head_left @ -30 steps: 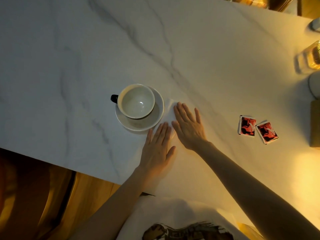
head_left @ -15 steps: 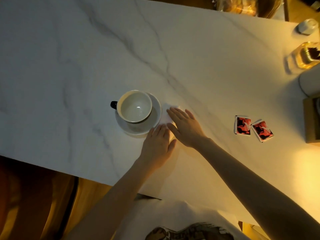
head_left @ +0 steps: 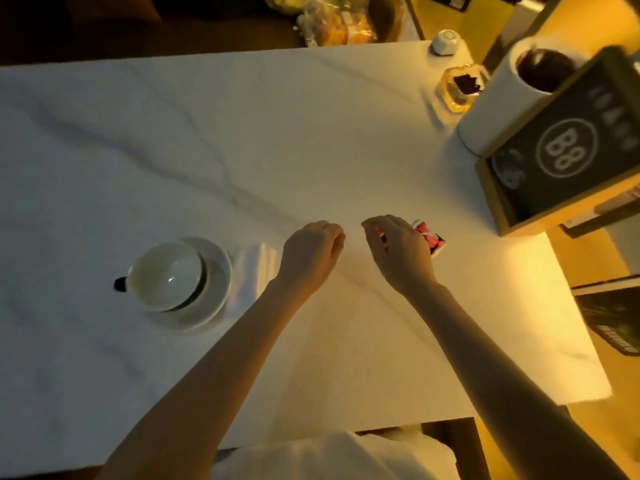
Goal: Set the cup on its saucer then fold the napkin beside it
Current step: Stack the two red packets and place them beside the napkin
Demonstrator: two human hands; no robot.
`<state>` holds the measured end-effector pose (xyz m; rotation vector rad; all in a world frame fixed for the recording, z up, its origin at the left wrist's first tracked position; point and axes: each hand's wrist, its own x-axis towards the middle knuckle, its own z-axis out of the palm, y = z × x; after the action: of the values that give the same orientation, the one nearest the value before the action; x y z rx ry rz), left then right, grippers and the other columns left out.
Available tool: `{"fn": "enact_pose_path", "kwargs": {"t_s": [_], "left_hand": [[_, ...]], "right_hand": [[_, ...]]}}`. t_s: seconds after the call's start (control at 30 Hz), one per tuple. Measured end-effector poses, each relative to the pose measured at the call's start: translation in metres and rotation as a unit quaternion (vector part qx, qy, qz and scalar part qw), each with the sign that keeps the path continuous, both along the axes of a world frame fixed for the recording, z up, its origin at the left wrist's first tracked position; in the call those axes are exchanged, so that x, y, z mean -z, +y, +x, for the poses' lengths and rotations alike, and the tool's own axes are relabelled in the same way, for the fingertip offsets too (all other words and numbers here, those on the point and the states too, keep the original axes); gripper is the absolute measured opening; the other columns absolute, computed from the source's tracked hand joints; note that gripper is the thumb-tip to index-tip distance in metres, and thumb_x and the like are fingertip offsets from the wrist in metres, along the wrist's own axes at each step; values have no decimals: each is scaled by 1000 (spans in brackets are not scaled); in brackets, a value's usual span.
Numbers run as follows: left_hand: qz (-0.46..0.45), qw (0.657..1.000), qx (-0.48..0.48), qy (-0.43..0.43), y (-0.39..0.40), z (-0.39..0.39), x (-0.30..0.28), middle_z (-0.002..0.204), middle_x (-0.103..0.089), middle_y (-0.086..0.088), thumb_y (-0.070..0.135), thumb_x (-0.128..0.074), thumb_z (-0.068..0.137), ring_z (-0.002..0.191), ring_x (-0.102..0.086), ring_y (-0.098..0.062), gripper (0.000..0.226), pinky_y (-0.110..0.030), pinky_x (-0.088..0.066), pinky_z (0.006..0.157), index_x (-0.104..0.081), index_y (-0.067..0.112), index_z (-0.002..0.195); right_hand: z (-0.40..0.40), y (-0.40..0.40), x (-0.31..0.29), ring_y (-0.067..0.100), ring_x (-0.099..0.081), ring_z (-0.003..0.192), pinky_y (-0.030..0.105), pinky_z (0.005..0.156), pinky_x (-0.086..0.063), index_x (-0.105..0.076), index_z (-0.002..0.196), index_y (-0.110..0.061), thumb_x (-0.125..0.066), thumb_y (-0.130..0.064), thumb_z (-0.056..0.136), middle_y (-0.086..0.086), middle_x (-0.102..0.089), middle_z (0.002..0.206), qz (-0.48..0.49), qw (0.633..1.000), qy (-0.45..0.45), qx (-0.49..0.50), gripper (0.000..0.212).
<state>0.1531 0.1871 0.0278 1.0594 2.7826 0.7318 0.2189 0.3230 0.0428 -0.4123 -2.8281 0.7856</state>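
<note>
A white cup with a dark handle stands on its white saucer at the left of the marble table. The folded white napkin lies flat just right of the saucer, touching its rim. My left hand hovers to the right of the napkin, off it, with its fingers curled in and nothing in them. My right hand is further right, fingers also curled, and it covers part of a red sachet. Neither hand touches the cup.
At the right stand a wooden box with a dark "B8" sign, a paper towel roll, a glass jar and a small white pot. Food bags lie beyond the far edge.
Both hands have lifted off the napkin and moved right, fingers curling in. The napkin now lies uncovered beside the saucer. The camera has swung right, bringing the box and roll into view.
</note>
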Motion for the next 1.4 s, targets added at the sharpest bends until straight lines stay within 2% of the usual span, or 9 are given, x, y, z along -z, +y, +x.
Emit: {"fn": "enact_pose_path", "kwargs": {"t_s": [0.17,0.27,0.4,0.57,0.83,0.97,1.13,1.3,1.4], "left_hand": [[7,999,20,-28,50,-2,16,97,-65,-17,19,-52,91,84,-61,-30,23,-38,-52,68,-62,2,103],[-29,998,40,-26,69,-5,33,111,-61,-18,21,-53,90,99,-56,-32,29,-40,-48,76,-57,2,112],[-114,990,83,-25,84,-8,53,147,-32,-12,33,-47,92,134,-28,-28,53,-44,-31,102,-33,8,136],[-191,976,99,-23,89,-10,73,155,-8,-5,41,-36,94,141,-5,-22,60,-46,-15,111,-15,12,143],[-70,994,73,-45,88,-6,75,144,-37,-14,28,-59,85,137,-25,-29,49,-51,-26,106,-45,9,128],[6,999,21,-50,86,0,67,113,-63,-17,23,-75,71,106,-56,-34,47,-45,-48,82,-58,2,110],[68,989,-58,-117,79,3,55,95,-68,-13,17,-71,77,82,-62,-27,33,-38,-52,66,-59,6,105],[174,943,-136,-250,57,3,39,95,-70,-16,5,-67,79,79,-64,-20,20,-21,-50,65,-64,0,98],[233,845,-213,-431,39,2,29,93,-66,-16,3,-63,82,78,-65,-24,19,-20,-56,55,-61,3,100]], "right_hand": [[22,42,19,30,-60,95,40,76,-50,-62,105,-7,-41,-20,94,14,-67,107,2,992,-9,128,27],[31,58,35,31,-58,98,39,77,-47,-60,111,-5,-41,-18,95,16,-66,109,13,984,-20,179,28],[35,71,62,32,-45,123,42,98,-39,-48,128,-9,-44,-21,94,12,-52,135,35,975,-63,209,37],[37,78,86,28,-18,140,41,113,-16,-27,141,-17,-42,-36,93,7,-21,153,56,963,-164,207,53],[35,80,85,29,-31,134,42,110,-22,-42,131,-12,-54,-33,88,10,-44,141,34,967,-114,225,49],[34,79,76,30,-47,115,41,100,-31,-53,121,-12,-61,-28,84,11,-61,120,11,968,-84,237,41],[33,82,60,27,-60,90,38,78,-47,-63,111,-10,-58,-16,87,14,-68,106,-95,967,-27,236,26],[31,72,33,17,-60,78,32,72,-51,-67,104,-8,-62,-12,83,4,-68,94,-244,942,2,229,22],[28,56,17,9,-62,75,26,72,-52,-68,101,-8,-66,-10,80,-2,-66,88,-361,910,20,202,22]]}}
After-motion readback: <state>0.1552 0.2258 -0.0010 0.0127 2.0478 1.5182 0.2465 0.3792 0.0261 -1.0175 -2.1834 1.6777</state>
